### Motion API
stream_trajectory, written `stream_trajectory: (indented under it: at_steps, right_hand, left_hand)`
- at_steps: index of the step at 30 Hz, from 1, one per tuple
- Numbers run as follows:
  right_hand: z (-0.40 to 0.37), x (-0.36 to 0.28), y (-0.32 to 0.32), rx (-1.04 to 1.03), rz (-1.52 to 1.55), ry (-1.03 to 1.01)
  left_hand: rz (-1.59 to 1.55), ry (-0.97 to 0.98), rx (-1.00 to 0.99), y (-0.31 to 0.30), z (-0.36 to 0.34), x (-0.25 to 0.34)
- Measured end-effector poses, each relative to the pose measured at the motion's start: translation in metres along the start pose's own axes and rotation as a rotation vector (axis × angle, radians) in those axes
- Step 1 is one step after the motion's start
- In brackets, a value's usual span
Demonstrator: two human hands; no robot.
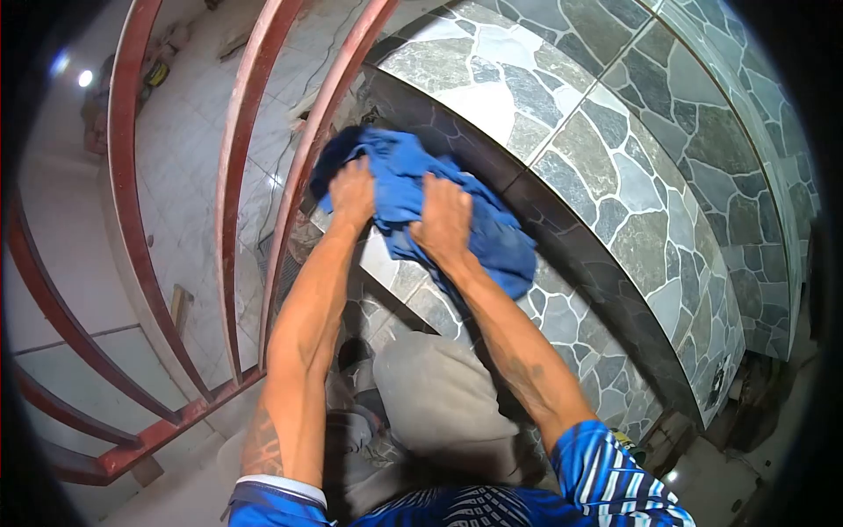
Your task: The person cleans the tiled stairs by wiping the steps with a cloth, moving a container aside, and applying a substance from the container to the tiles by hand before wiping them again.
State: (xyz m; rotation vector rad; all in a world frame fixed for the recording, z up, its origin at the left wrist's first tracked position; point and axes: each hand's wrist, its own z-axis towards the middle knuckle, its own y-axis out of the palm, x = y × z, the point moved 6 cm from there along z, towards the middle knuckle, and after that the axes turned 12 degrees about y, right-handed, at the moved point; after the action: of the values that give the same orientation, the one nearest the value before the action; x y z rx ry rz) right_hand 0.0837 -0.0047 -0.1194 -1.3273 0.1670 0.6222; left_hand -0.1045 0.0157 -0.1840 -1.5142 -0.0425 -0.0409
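Observation:
A crumpled blue cloth (500,241) lies bunched on a stone-patterned tiled step, against the dark riser of the step above. My left hand (353,195) is closed on the cloth near its darker left end. Gripping the middle of the same cloth is my right hand (445,215), its fingers curled into the fabric. Both hands are side by side, a short gap apart. The lower tiled step (562,321) shows to the right of the cloth and below it.
Red metal bars (241,132) rise close on the left, joined to a red bottom rail (189,413). An upper tiled step (606,167) curves along the right. My grey-clad knee (439,391) is below the hands. Rubble (672,439) lies at the lower right.

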Motion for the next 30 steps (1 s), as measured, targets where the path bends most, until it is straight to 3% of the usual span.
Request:
stream_trajectory:
  at_steps: [2,4,6,8,10,13,16,17,23,25,26,28,30]
  right_hand:
    - [0.009,-0.017,0.010,-0.057,0.124,-0.108]
    - [0.012,-0.029,0.015,-0.144,0.236,-0.227]
    - [-0.010,-0.021,-0.005,-0.255,0.376,-0.272]
    - [-0.037,-0.004,-0.032,-0.365,0.478,-0.259]
    - [-0.068,0.025,-0.053,-0.374,0.500,-0.227]
    - [-0.117,0.072,-0.092,-0.395,0.431,-0.091]
    - [-0.154,0.106,-0.129,-0.363,0.342,0.064]
    - [-0.164,0.117,-0.142,-0.344,0.311,0.121]
    - [-0.194,0.164,-0.265,-0.295,0.010,0.400]
    - [-0.193,0.168,-0.315,-0.676,-0.230,0.737]
    - [-0.198,0.181,-0.334,-0.816,-0.293,0.721]
    - [-0.191,0.180,-0.371,-0.892,-0.320,0.579]
    - [-0.182,0.189,-0.406,-0.888,-0.063,0.771]
  left_hand:
    - [-0.244,-0.164,-0.178,0.030,-0.018,-0.048]
    - [-0.264,-0.323,-0.340,0.002,-0.051,-0.048]
    - [0.007,-0.280,-0.373,-0.024,-0.091,-0.019]
    - [0.137,-0.093,-0.359,-0.020,-0.118,0.001]
    - [0.230,0.289,-0.228,-0.041,-0.137,0.050]
    - [-0.087,0.611,-0.429,-0.046,-0.142,0.107]
    - [-0.244,0.658,-0.437,-0.056,-0.133,0.156]
    - [-0.274,0.710,-0.307,-0.058,-0.129,0.172]
    - [-0.470,0.671,-0.549,-0.057,-0.141,0.318]
    - [-0.466,0.667,-0.572,-0.056,-0.152,0.349]
    - [-0.449,0.658,-0.572,-0.060,-0.154,0.357]
    - [-0.446,0.659,-0.589,-0.057,-0.156,0.364]
    - [-0.440,0.685,-0.613,-0.054,-0.163,0.364]
